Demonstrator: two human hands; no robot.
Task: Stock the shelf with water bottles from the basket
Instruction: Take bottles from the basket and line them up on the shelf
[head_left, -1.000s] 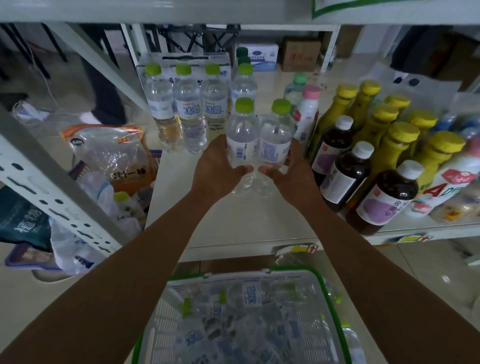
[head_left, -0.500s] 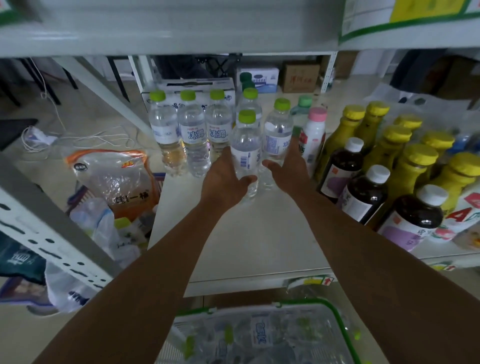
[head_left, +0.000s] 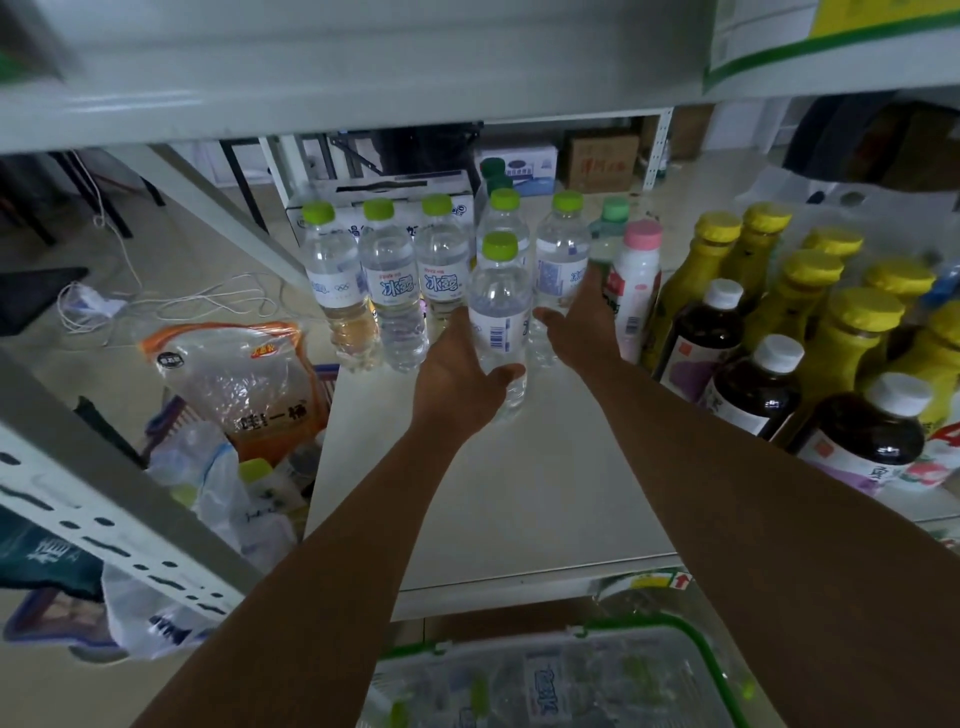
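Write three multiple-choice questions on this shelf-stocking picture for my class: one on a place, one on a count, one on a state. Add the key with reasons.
1. The pink-capped bottle is:
A) left of every water bottle
B) just right of the rear water bottle
C) lying on its side

2. The dark bottles with white caps number:
A) one
B) five
C) three

3. The left hand:
A) grips the front water bottle
B) hangs empty
C) presses a cap

Key:
1 B: it stands upright beside that bottle, which the right hand holds.
2 C: three white caps show on dark bottles at the right.
3 A: its thumb and fingers wrap the bottle's body.
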